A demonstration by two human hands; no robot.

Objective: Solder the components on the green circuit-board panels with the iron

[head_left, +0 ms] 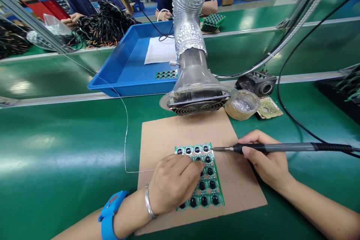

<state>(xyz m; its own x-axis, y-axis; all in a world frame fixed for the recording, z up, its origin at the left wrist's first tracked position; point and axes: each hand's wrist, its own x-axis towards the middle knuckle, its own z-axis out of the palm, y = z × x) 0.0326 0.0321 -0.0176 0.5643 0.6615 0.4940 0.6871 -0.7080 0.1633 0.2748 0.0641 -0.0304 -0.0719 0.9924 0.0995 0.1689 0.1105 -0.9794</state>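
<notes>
A green circuit panel (209, 180) with several black domed parts lies on a cardboard sheet (182, 135). My left hand (173, 183) rests on the panel's left side, fingers pinched on a thin solder wire (126, 127) that loops away to the left. My right hand (267, 161) grips a black soldering iron (281, 147), held level, its metal tip touching the panel's top right corner. The iron's cable runs off to the right.
A fume extractor hood (197, 99) on a foil duct hangs just behind the cardboard. A solder-dross tin (242, 105) and sponge (269, 108) sit at its right. A blue tray (132, 67) lies beyond. Other people work at the far bench with black cable bundles (104, 26).
</notes>
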